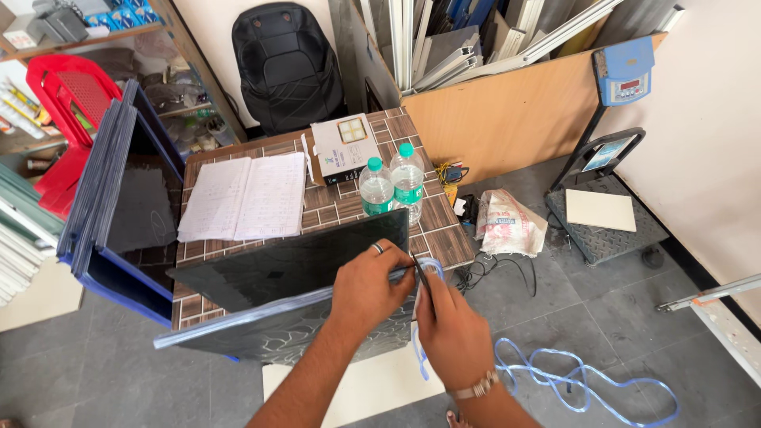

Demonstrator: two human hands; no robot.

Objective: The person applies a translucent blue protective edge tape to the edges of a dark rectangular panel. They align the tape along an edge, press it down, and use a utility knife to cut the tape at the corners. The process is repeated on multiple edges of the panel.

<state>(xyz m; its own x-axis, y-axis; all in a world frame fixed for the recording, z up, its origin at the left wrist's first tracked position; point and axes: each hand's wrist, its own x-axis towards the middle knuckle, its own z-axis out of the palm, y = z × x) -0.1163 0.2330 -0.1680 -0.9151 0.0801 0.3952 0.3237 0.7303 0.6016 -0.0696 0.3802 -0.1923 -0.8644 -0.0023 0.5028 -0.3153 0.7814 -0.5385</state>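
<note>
I am pinching the blue edge strip (pixel 277 311) of the dark glass panel (pixel 293 265) with my left hand (pixel 371 287), while my right hand (pixel 450 333) is gripping its peeled end.

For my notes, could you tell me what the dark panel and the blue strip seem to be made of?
Dark panel: probably glass or glossy laminate; smooth, reflective face. Blue strip: likely thin plastic film; translucent, curling loosely on the floor.

Beyond the fingers (pixel 396 265), two bottles (pixel 392 186) stand on the desk (pixel 333 206); the open notebook (pixel 244 196) lies to their left, the box (pixel 346 147) behind.
</note>
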